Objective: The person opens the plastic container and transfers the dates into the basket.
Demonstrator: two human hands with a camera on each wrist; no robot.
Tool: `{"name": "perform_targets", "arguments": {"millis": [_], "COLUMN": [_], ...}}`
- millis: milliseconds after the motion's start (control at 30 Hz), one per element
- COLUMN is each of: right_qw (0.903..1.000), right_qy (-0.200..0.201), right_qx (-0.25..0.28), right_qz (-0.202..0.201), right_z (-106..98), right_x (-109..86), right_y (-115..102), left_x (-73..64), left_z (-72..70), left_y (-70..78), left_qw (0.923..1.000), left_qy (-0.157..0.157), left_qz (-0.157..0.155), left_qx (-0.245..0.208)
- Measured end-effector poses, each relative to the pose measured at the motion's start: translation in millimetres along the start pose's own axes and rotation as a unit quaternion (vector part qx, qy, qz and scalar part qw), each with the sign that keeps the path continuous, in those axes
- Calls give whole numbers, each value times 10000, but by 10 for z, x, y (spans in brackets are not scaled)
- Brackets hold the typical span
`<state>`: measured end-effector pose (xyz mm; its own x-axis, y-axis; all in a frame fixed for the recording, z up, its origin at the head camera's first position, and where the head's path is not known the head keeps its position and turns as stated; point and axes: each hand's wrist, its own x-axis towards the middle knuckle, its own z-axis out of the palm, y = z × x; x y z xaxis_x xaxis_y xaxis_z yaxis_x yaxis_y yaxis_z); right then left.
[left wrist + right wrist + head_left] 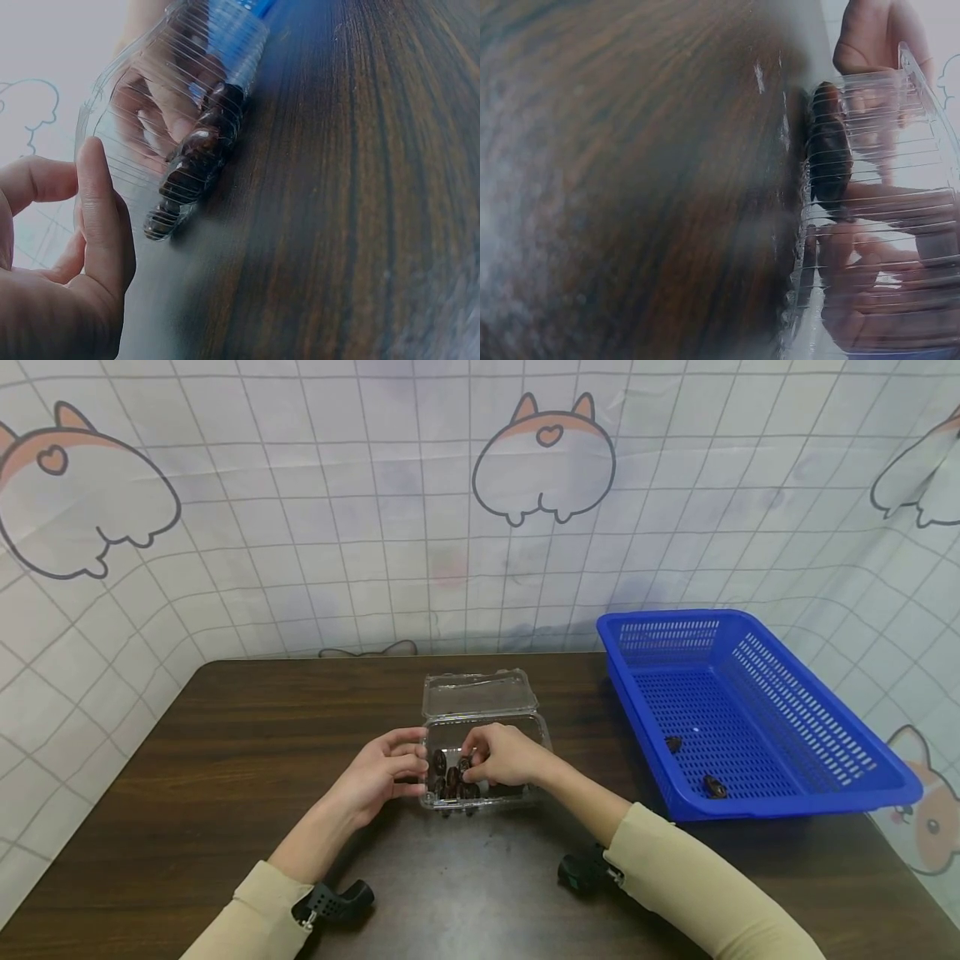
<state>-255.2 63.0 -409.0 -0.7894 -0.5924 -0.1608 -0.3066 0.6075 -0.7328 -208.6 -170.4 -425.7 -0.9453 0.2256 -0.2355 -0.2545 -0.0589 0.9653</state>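
Observation:
A clear plastic clamshell box [536, 727] stands on the table with its lid [480, 695] folded back. Several glossy dark brown dates [452, 781] lie along its near left part; through the ribbed wall the dates [199, 146] show bunched at the bottom. My left hand [384, 772] is at the box's left side, fingers spread and touching the wall and rim from outside. Reaching in over the near right side, my right hand [506, 756] has thumb and fingertips pinched around a date among the others. The right wrist view shows those fingers [870, 281] only through the plastic.
A blue plastic basket [637, 727] with slotted sides stands right of the box, two dates [715, 787] on its floor. The dark wood-grain table [225, 752] meets a white grid-patterned sheet [360, 527] at the back. A thin dark cord [367, 652] lies along the back edge.

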Motion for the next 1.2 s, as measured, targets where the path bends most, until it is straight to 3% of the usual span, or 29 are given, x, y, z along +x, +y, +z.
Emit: {"name": "perform_targets", "arguments": {"millis": [567, 1200], "right_qw": [9979, 9879], "right_qy": [251, 0], "right_qx": [541, 1495], "right_qz": [-257, -419], "right_z": [-24, -134], "right_x": [-6, -97], "right_y": [11, -4], "left_x": [-14, -11], "left_z": [-1, 16], "left_y": [0, 29], "left_qw": [10000, 10000], "left_qy": [-9, -6], "left_qz": [-7, -29], "left_qx": [21, 79]}}
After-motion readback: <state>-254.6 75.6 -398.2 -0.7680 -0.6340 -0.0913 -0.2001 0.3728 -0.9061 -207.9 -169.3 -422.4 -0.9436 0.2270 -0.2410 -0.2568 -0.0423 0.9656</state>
